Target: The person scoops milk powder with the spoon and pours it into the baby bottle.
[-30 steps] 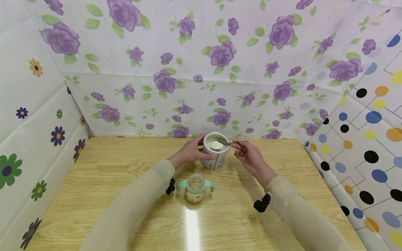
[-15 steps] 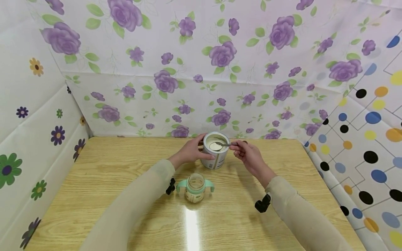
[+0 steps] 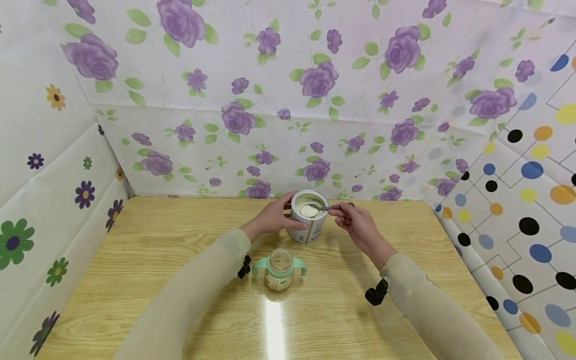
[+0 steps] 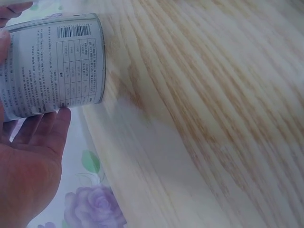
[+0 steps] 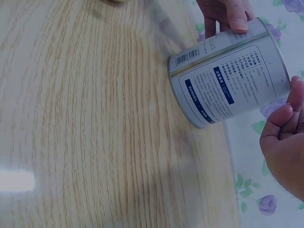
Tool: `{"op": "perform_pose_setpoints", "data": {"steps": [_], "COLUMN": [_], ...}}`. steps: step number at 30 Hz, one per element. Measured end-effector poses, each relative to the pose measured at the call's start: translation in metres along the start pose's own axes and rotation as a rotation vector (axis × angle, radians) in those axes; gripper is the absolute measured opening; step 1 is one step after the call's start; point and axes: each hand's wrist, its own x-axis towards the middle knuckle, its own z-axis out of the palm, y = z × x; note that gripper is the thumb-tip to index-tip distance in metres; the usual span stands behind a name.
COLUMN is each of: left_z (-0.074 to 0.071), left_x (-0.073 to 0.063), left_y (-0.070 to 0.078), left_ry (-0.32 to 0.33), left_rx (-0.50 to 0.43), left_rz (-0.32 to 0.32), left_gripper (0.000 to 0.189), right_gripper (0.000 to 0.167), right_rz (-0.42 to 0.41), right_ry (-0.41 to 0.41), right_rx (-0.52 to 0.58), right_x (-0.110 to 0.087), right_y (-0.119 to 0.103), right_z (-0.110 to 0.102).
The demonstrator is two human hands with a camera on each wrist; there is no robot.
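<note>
A milk powder can (image 3: 308, 231), topless, stands near the table's back edge with pale powder inside. My left hand (image 3: 270, 217) grips it from the left side, fingers behind and thumb across the front; the left wrist view shows the printed label and barcode of the can (image 4: 52, 66). Between thumb and fingers my right hand (image 3: 357, 222) pinches the handle of a metal spoon (image 3: 330, 206), whose bowl lies inside the can's mouth, at the powder. In the right wrist view the right hand (image 5: 287, 137) is close to the can's rim, and the spoon is hidden.
A baby bottle (image 3: 279, 270) with green side handles and an uncovered neck stands in front of the can, near my left wrist. The wooden table (image 3: 180, 220) ends at a flowered cloth wall (image 3: 279, 130) behind. Patterned cloth also hangs on both sides.
The spoon has tipped lower into the can, and my right hand has shifted slightly left toward the rim. My left hand, the can and the bottle have stayed in place.
</note>
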Motion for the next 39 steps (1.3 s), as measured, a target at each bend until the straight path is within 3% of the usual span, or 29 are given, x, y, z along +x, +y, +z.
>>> {"op": "perform_pose_setpoints", "data": {"steps": [10,17,24,31,39], "left_z": [-0.021,-0.039,-0.049,-0.049,-0.033], "left_x": [-0.021,-0.051,-0.086,-0.112,-0.134], "left_y": [0.009,0.017,0.031,0.037,0.034], "left_ry": [-0.003,-0.037,-0.112,-0.186,-0.221], "left_rx": [0.099,0.107,0.098,0.068,0.051], "left_rz": [-0.033,-0.044,-0.027,-0.021,-0.010], "left_gripper": [0.105,0.097,0.093,0.093,0.095], "right_gripper": [0.036,0.034,0.034,0.035,0.035], "right_rz": [0.017,0.002,0.007,0.012,0.021], "right_ry": [0.012,0.009,0.015,0.011,0.012], "right_rx": [0.033,-0.029,0.003,0.030,0.051], "right_x": [0.000,0.002,0.003,0.003,0.003], "right_y": [-0.004,-0.002,-0.002,-0.007,-0.013], "right_z": [0.001,-0.004,-0.004,-0.001,0.003]}}
